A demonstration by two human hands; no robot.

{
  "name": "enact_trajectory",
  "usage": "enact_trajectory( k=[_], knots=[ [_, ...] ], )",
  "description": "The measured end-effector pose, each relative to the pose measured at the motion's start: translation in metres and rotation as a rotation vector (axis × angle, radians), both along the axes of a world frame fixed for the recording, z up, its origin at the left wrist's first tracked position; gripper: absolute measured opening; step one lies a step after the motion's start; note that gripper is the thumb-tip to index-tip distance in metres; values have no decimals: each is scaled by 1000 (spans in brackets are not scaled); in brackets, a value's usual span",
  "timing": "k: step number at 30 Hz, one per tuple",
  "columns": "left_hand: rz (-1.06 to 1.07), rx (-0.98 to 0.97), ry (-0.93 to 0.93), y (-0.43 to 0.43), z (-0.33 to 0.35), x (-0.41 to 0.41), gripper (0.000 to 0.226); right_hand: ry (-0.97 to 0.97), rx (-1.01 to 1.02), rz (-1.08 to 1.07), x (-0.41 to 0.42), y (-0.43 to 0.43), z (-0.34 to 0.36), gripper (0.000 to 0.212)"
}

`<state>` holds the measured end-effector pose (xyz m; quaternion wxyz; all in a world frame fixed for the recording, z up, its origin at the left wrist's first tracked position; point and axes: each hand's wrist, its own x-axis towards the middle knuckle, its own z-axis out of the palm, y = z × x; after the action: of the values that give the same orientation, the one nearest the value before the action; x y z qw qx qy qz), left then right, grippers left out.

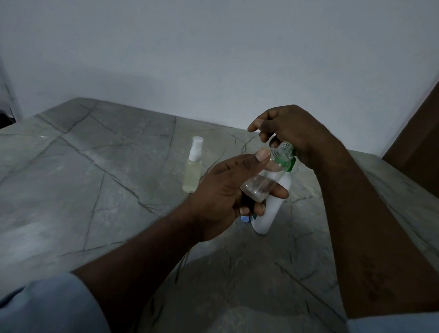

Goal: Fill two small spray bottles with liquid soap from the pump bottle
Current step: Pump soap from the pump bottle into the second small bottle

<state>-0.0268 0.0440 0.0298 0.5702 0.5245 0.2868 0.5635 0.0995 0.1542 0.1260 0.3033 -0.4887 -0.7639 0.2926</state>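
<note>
**Grey veined table [86, 185], an uncapped bottle held up to the pump**

Grey stone-patterned table and a pale wall [218, 53] frame the work. Just right of centre, the open spray bottle [262, 179] is held off the table, tilted, with its threaded neck pointing up and to the right, close against the top of the pump bottle [274, 209]. It is clear, with only a little liquid at its lower end. The left hand [222, 191] grips it: the thumb lies straight along the upper side and the fingers curl beneath.

The white pump bottle with its green collar stands on the table right behind. The right hand [290, 129] sits on top of it, fingers curled down around the pump head, which is mostly hidden by them.

A small blue object [245, 219], too hidden to identify, lies by the pump bottle's base, under the left hand. Further left, apart from both hands, the filled spray bottle [193, 172] stands upright with its white sprayer on, holding pale yellowish liquid.

Light blue sleeves [43, 309] show at the bottom edge, and a brown panel [426, 125] stands at the far right.
</note>
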Motion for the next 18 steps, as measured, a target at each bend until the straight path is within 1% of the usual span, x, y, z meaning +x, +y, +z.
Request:
enact_trajectory(
  k=[2,6,11,15,18],
  knots=[
    [-4,5,-2,0,-1,-1,60,-22,-15,20,-1,2,-2,23],
    [-1,6,8,-1,0,0,60,-6,-33,38,1,4,-5,21],
    [-16,11,-4,-1,-1,1,66,-23,6,7,0,-1,0,23],
    [-18,14,-23,0,-1,1,62,-13,52,-19,0,-4,5,22],
    [-21,4,-11,1,0,0,59,-5,42,-13,1,-4,5,21]
  ],
)
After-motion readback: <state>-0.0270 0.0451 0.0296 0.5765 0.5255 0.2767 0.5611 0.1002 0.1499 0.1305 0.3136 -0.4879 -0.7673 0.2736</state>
